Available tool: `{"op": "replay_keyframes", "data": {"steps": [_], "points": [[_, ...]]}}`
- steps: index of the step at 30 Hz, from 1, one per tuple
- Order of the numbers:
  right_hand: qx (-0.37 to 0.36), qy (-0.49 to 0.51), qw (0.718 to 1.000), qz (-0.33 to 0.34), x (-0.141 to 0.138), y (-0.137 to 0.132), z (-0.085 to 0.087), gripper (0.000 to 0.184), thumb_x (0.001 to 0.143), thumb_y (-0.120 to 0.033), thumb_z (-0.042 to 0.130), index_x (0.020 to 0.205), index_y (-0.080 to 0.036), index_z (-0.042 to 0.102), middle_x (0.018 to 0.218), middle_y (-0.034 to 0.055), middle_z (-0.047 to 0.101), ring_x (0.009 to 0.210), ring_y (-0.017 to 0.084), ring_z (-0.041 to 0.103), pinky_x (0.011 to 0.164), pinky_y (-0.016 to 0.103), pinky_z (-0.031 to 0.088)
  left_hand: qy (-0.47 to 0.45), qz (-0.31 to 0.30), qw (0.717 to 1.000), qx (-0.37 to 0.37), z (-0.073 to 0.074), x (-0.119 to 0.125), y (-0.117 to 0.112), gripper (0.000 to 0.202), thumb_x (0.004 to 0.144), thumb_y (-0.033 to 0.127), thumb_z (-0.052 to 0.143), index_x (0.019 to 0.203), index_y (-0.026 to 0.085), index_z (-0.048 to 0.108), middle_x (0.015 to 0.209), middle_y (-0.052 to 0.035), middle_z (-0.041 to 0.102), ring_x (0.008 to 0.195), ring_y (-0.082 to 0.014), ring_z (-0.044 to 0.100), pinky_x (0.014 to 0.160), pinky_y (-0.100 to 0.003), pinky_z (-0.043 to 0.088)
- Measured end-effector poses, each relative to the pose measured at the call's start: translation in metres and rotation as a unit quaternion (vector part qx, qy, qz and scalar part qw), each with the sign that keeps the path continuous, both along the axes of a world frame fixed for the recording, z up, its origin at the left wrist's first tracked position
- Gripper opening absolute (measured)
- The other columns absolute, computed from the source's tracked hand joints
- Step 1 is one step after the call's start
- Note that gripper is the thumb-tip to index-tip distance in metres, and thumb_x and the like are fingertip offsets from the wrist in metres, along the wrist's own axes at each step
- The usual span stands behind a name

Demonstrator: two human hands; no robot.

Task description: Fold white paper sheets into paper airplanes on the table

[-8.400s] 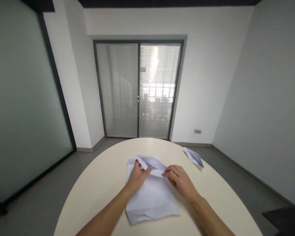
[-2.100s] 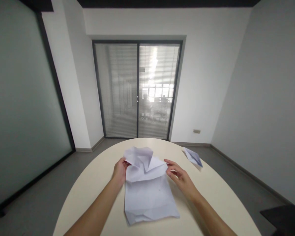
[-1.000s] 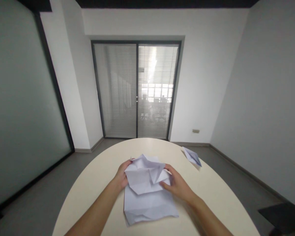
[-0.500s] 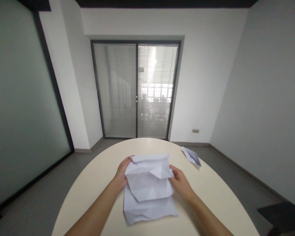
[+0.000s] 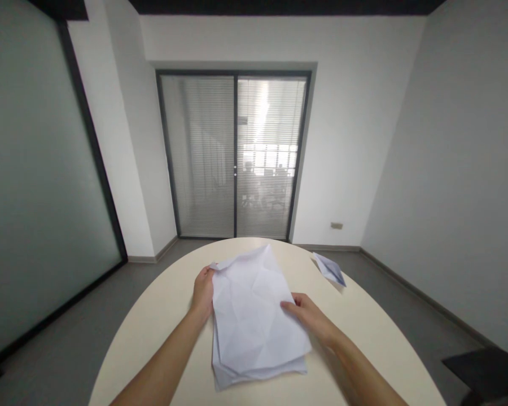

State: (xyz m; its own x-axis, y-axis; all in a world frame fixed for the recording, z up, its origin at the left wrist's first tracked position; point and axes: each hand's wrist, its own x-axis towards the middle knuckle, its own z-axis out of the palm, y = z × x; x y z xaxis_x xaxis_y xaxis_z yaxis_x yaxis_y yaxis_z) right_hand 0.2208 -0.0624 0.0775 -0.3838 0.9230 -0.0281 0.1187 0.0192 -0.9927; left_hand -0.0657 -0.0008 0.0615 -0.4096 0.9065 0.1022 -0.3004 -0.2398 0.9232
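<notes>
White paper, a creased sheet (image 5: 254, 307), is lying opened out at the middle of the round table (image 5: 376, 344), resting over a few more sheets (image 5: 260, 376) whose edges are peeking out at its six o'clock side. The left hand (image 5: 204, 288) is pinching the sheet's edge at about ten o'clock, just below a small turned-over corner, with the fingers curling behind the paper. The right hand (image 5: 308, 317) is gripping the opposite edge at about three o'clock, thumb pressing on top; the fingers underneath are hidden, so how far they are reaching under is not clear. The far end, at twelve o'clock, seems to be lifting slightly off the table.

Judging by the look of it, the sheet is behaving as very light and limp: it is sagging between the two hands, and the many crease lines are making it want to bend along old folds. It is likely tearing easily if pulled hard from both sides, so opposite edges near the corners, held lightly, are looking like the safest grips.

At two o'clock from the sheet, well apart, a small folded paper piece (image 5: 330, 269) is sitting near the table's rim.
</notes>
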Motion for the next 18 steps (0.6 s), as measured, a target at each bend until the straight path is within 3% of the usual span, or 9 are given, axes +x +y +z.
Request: {"op": "replay_keyframes", "data": {"steps": [4, 6, 8, 12, 15, 18], "points": [[-0.003, -0.037, 0.997, 0.061, 0.001, 0.005, -0.011, 0.044, 0.078, -0.055, 0.069, 0.088, -0.012, 0.073, 0.076, 0.0043, 0.074, 0.056, 0.014, 0.06, 0.051, 0.023, 0.041, 0.079, 0.027, 0.996, -0.002, -0.01, -0.011, 0.006, 0.026, 0.074, 0.015, 0.067, 0.1, 0.02, 0.067, 0.067, 0.003, 0.064, 0.063, -0.0171, 0.062, 0.068, -0.026, 0.048], [0.004, -0.067, 0.995, 0.07, 0.002, 0.007, -0.016, 0.043, 0.077, -0.052, 0.071, 0.094, -0.013, 0.072, 0.071, 0.0017, 0.071, 0.048, 0.01, 0.052, 0.043, 0.02, 0.035, 0.148, 0.025, 0.989, 0.004, -0.014, -0.013, 0.008, 0.021, 0.073, 0.011, 0.067, 0.091, 0.021, 0.069, 0.072, 0.0006, 0.066, 0.072, -0.0188, 0.063, 0.076, -0.028, 0.048], [0.002, -0.082, 0.995, 0.063, 0.003, 0.008, -0.019, 0.043, 0.075, -0.047, 0.075, 0.102, -0.014, 0.07, 0.072, 0.0009, 0.072, 0.048, 0.011, 0.054, 0.042, 0.02, 0.037, 0.185, 0.023, 0.983, 0.007, -0.016, -0.013, 0.01, 0.012, 0.072, 0.009, 0.068, 0.077, 0.021, 0.069, 0.078, -0.0023, 0.069, 0.082, -0.0213, 0.064, 0.084, -0.029, 0.047], [0.016, -0.061, 0.997, 0.046, 0.005, 0.01, -0.023, 0.047, 0.072, -0.038, 0.079, 0.11, -0.016, 0.066, 0.1, 0.007, 0.075, 0.083, 0.022, 0.07, 0.07, 0.032, 0.056, 0.198, 0.015, 0.98, 0.008, -0.021, -0.012, 0.011, 0.01, 0.072, 0.012, 0.073, 0.073, 0.021, 0.068, 0.081, -0.0025, 0.069, 0.076, -0.0209, 0.063, 0.081, -0.029, 0.047], [0.039, -0.079, 0.995, 0.041, 0.005, 0.01, -0.022, 0.047, 0.072, -0.038, 0.078, 0.112, -0.016, 0.066, 0.112, 0.0091, 0.073, 0.097, 0.027, 0.069, 0.082, 0.039, 0.056, 0.199, -0.015, 0.98, 0.007, -0.022, -0.011, 0.009, 0.021, 0.068, 0.011, 0.077, 0.083, 0.023, 0.069, 0.086, -0.0011, 0.07, 0.063, -0.0163, 0.06, 0.072, -0.025, 0.045], [0.057, -0.098, 0.993, 0.042, 0.003, 0.009, -0.017, 0.049, 0.072, -0.039, 0.077, 0.114, -0.017, 0.066, 0.113, 0.0088, 0.073, 0.098, 0.029, 0.069, 0.084, 0.041, 0.056, 0.2, -0.044, 0.979, 0.006, -0.022, -0.012, 0.006, 0.025, 0.068, 0.009, 0.077, 0.085, 0.025, 0.069, 0.087, -0.001, 0.07, 0.069, -0.017, 0.061, 0.074, -0.024, 0.044]]}}
